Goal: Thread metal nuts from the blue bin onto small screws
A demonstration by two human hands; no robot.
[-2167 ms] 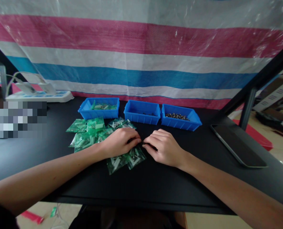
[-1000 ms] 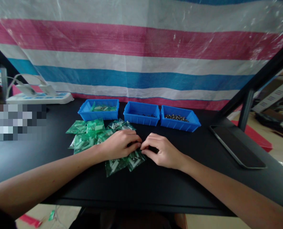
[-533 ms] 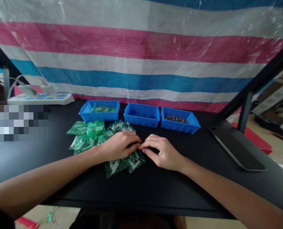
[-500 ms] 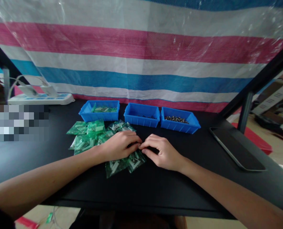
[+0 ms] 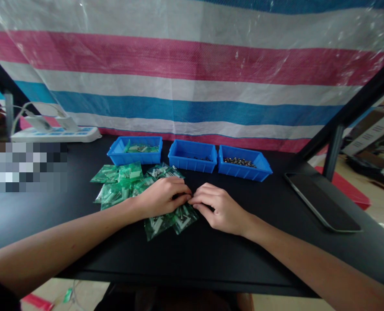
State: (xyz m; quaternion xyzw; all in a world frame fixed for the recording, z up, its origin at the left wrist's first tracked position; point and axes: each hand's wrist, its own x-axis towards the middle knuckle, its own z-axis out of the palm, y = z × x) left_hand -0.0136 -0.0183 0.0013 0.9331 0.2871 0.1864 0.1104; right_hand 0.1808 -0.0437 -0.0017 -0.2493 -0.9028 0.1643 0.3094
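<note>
My left hand [image 5: 164, 196] is closed over a pile of small green plastic bags, its thumb and fingers pinched together. Facing it, my right hand [image 5: 222, 209] is pinched too, and the fingertips of both hands meet at the upper edge of a green plastic bag [image 5: 184, 219]. Metal and white parts show through that bag. A similar green bag [image 5: 158, 224] lies beside it, below my left hand. More filled green bags [image 5: 117, 190] are heaped left of my hands. My fingers cover the pinched edge itself.
Three blue bins stand in a row behind: the left bin [image 5: 114, 156] holds green bags, the middle bin [image 5: 192, 164] a few dark bits, the right bin [image 5: 243, 173] small metal pieces. A phone [image 5: 321, 202] lies right; a power strip [image 5: 54, 136] sits back left.
Hardly anything differs. The fingertips of both hands have shifted very slightly where they meet, while the bags and bins stay in place.
</note>
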